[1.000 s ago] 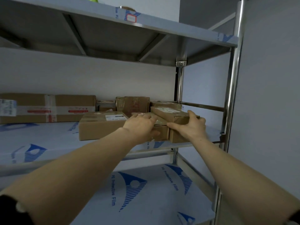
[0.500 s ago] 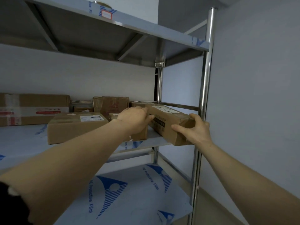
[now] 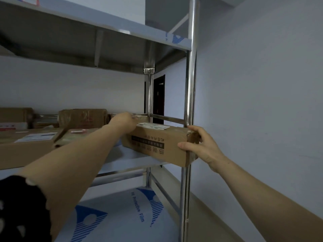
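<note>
On the steel rack's middle shelf (image 3: 132,160), beside a pale wall (image 3: 262,102), a long cardboard box (image 3: 157,145) juts past the front edge by the corner post (image 3: 190,95). The right hand (image 3: 201,147) grips its near end, thumb on the side. The left hand (image 3: 124,123) rests on its far top; I cannot tell whether its fingers clasp.

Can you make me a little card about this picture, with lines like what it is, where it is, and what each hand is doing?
thing: long cardboard box, printed strip on its side, label on top
where: at the middle shelf of a steel rack, near end sticking out past the front edge beside the front post
left hand: holds the far end
right hand: grips the near end, thumb on the printed side
neighbours: flat box to the left, taped box at the back
</note>
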